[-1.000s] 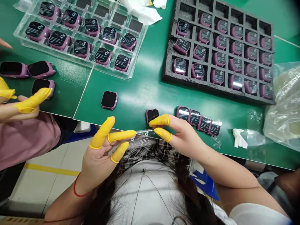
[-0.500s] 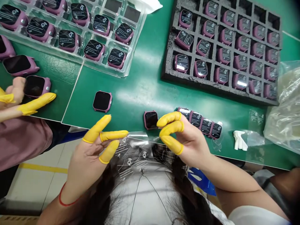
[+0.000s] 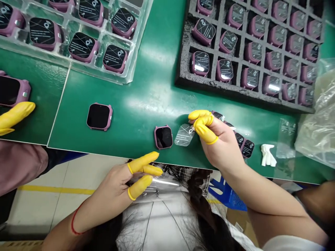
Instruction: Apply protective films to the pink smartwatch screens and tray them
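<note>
A: What was nearest?

B: The left hand (image 3: 115,186), at the near edge of the surface (image 3: 136,94). Its thumb and the fingers (image 3: 140,188) opposite, in yellow cots, were narrowed on a clear sheet (image 3: 169,188) that hung over the person's lap.

A: And the right hand (image 3: 222,144)?

B: That was over the surface, its fingertips pinched together on the corner of a single clear film (image 3: 184,136) with white print. The film jutted out leftward, just beside a pink watch (image 3: 163,137) with a dark screen. I couldn't tell whether the film touched the surface.

A: Any more watches?

B: A second watch (image 3: 98,116) lay farther left, well apart. To the right, a row of watches (image 3: 247,148) was partly hidden by the right hand, with a white scrap (image 3: 268,155) near it. At the far left, a co-worker's hand (image 3: 15,118) was close by another watch (image 3: 10,90).

A: And beyond those?

B: A clear tray (image 3: 121,78) of watches at the left, a black foam tray (image 3: 261,96) with watches in its compartments at the right, and a clear bag (image 3: 318,122) next to that
</note>
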`<state>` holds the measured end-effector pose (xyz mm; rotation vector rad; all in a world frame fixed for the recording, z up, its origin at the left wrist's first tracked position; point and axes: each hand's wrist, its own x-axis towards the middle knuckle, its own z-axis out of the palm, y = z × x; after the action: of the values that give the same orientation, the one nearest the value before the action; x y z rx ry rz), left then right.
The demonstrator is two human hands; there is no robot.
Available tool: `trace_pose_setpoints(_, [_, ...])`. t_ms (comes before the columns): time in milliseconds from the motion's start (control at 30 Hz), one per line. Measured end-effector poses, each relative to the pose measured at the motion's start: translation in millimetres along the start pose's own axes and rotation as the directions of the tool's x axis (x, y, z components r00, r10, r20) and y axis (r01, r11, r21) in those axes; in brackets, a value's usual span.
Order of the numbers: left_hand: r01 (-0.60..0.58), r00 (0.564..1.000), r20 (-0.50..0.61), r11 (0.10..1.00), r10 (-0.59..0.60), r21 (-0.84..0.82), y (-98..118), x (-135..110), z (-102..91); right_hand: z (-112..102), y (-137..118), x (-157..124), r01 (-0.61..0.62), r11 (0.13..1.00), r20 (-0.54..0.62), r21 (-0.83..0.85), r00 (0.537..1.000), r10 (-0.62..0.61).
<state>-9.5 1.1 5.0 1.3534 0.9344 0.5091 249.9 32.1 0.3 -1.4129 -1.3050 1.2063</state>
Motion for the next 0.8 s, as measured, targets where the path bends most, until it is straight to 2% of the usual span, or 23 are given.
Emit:
trace_pose_setpoints(133, [-0.008, 0.998, 0.058, 1.0, 0.007, 0.013, 0, 6, 4.6, 0, -16, 23, 0.015, 0.986, 0.191, -0.167, 0.982, 0.017])
trace_pose_setpoints(233, [-0.004, 0.998, 0.059, 1.0, 0.002, 0.022, 0, 6, 6.1, 7, -21, 33, 0.062, 0.961, 0.279, -0.27, 0.96, 0.016])
trace_pose_setpoints(467, [-0.072, 0.997, 0.029, 0.996, 0.07, 0.057, -2, 10, 6.3, 13, -20, 34, 0.147, 0.929, 0.317, -0.34, 0.948, -0.034])
trace_pose_setpoints(800, [-0.128, 0.992, 0.012, 0.991, 0.127, 0.03, 2, 16, 6.5, 13, -20, 33, 0.189, 0.902, 0.335, -0.387, 0.941, -0.054])
